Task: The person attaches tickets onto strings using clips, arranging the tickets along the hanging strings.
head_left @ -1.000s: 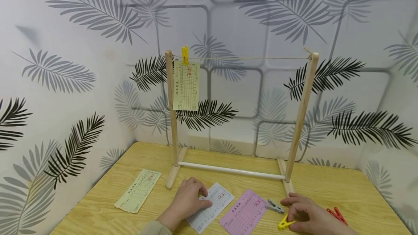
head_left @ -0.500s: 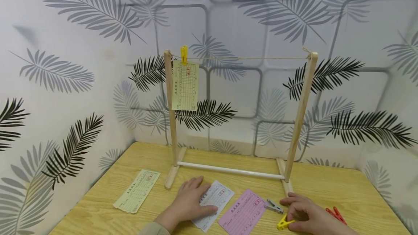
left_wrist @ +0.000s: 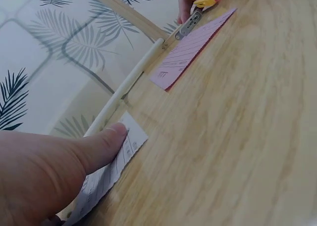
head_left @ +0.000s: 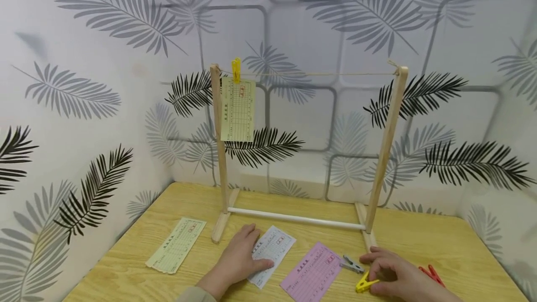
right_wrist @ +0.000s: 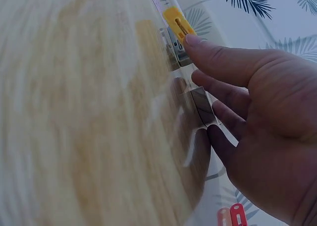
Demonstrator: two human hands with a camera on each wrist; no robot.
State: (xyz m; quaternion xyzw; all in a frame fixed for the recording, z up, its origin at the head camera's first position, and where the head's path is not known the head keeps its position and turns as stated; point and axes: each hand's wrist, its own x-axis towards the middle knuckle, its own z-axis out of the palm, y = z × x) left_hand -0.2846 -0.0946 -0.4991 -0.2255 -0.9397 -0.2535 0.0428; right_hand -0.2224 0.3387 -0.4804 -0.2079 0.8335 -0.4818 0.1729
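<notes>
My left hand (head_left: pixel 235 256) lies along the left edge of a white printed paper slip (head_left: pixel 274 248), thumb straight across its top. In the left wrist view the white slip (left_wrist: pixel 116 166) runs under the left thumb; the other fingers are mostly hidden. My right hand (head_left: pixel 396 274) pinches one end of a yellow clothespin (head_left: pixel 366 283) low at the table. The right wrist view has the thumb tip against that yellow clothespin (right_wrist: pixel 178 23). Next to it lie a grey clothespin (head_left: pixel 351 264) and a pink printed slip (head_left: pixel 313 271).
A wooden frame (head_left: pixel 386 153) with a string (head_left: pixel 319 74) stands behind. From the string a yellow clothespin (head_left: pixel 236 70) hangs a pale green slip (head_left: pixel 237 111). Another pale green slip (head_left: pixel 176 246) lies left on the table (head_left: pixel 453 255). Red clothespins (head_left: pixel 433 275) lie beyond the right hand.
The white slip has slid slightly away and leftward with my left hand, whose fingers spread and then drew in a little. The right hand stays in place; its yellow clothespin has turned slightly.
</notes>
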